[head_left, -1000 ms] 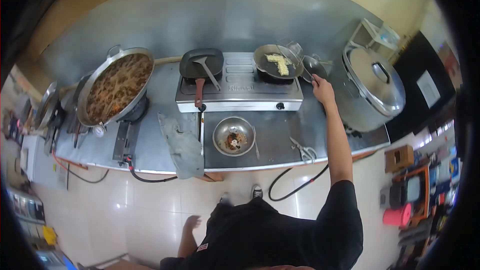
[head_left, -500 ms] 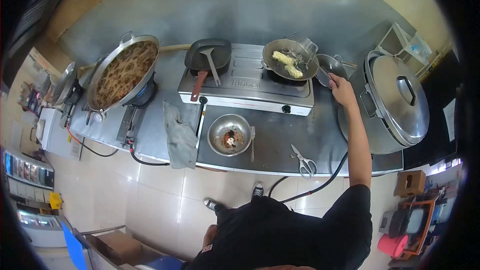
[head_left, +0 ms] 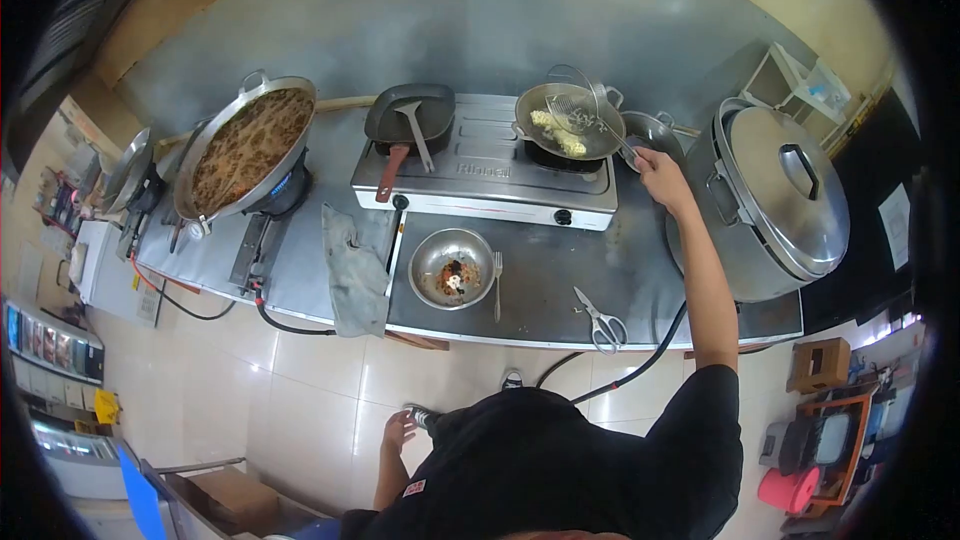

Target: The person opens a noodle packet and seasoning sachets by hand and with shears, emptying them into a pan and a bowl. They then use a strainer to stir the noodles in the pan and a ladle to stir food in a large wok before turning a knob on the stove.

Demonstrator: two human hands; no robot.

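Note:
My right hand (head_left: 658, 178) is closed round the handle of a wire strainer (head_left: 577, 114), whose mesh rests in the round pan (head_left: 532, 100) on the right burner. Pale yellow food (head_left: 560, 132) lies in that pan beside the mesh. Low by my body, my left hand (head_left: 399, 429) hangs over the floor with its fingers apart and nothing in it. Below the stove, a steel bowl (head_left: 424, 278) holds seasonings, with a fork (head_left: 498, 285) to its right. Scissors (head_left: 601, 323) lie near the counter's front edge.
A square pan (head_left: 436, 118) with a spatula sits on the stove's (head_left: 484, 170) left side. A large wok (head_left: 250, 147) of brown food stands further left, near a grey cloth (head_left: 354, 275). At right is a big lidded pot (head_left: 785, 180); a small pan (head_left: 665, 132) sits behind my right hand.
The strainer has turned and come down into the pan, its mesh now facing up. My left hand has moved out from my body and its fingers show. The view has shifted slightly.

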